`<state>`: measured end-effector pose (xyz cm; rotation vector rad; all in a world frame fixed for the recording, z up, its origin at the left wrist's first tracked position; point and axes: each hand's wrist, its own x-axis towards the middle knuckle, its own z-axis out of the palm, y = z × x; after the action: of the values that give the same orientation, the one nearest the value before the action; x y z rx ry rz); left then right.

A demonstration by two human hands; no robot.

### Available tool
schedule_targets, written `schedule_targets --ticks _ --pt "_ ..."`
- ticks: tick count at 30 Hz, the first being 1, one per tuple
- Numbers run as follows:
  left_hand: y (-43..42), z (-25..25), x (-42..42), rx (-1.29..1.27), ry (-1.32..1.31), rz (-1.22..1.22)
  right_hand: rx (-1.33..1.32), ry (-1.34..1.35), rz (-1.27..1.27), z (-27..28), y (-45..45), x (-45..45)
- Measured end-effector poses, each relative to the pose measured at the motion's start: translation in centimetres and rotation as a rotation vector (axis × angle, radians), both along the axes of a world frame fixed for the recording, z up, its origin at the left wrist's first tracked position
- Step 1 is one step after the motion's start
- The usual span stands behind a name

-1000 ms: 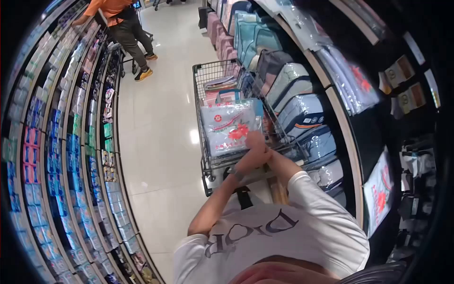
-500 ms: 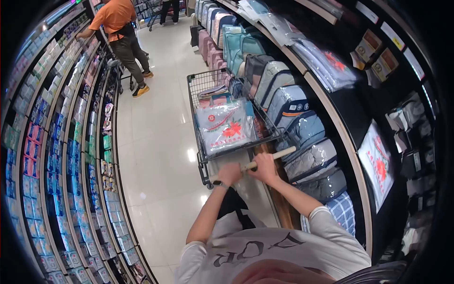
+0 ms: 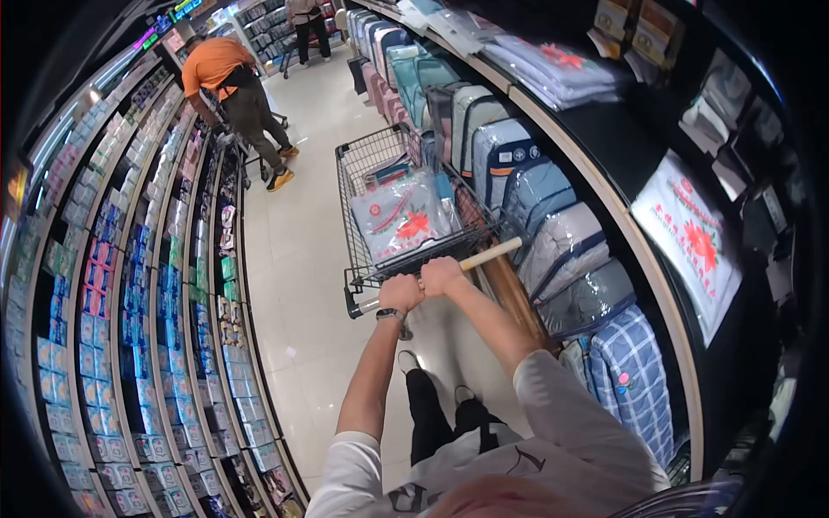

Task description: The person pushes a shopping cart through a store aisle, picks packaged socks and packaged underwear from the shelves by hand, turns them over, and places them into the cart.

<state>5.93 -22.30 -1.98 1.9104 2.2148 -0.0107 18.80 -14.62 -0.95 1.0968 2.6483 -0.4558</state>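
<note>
My left hand [image 3: 401, 293] is wrapped around the pale handle bar [image 3: 494, 255] of a black wire shopping cart [image 3: 347, 166]. Close beside it, my right hand [image 3: 442, 276] grips the same bar, with much of the handle sticking out to its right. A dark watch [image 3: 390, 314] sits on my left wrist. Inside the cart basket lies a clear plastic package [image 3: 399, 216] with red flower printing. Behind that package are flat reddish and blue items [image 3: 386, 173], partly hidden.
On the right, shelves hold several zipped bedding bags [image 3: 509, 160] and flower-printed packages [image 3: 691, 246]. Packed shelves [image 3: 138, 328] line the left. Ahead, a person in an orange shirt [image 3: 218, 67] bends toward the left shelf; another person [image 3: 306, 26] stands farther off.
The right hand has moved left along the bar, closer to the left hand. Bags on the right have shifted toward me as the view advanced. The orange-shirted person now bends lower.
</note>
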Motion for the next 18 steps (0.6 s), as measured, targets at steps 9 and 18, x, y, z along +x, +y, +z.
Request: schedule_targets --ticks 9,18 --pt "-7.2 -2.1 3.0 0.168 0.159 0.065 0.114 0.139 0.009 -1.5 -7.3 2.7" --pt "-15.6 -2.2 3.9 0.234 0.125 0.036 0.155 0.125 -0.011 -0.9 -16.2 3.9"
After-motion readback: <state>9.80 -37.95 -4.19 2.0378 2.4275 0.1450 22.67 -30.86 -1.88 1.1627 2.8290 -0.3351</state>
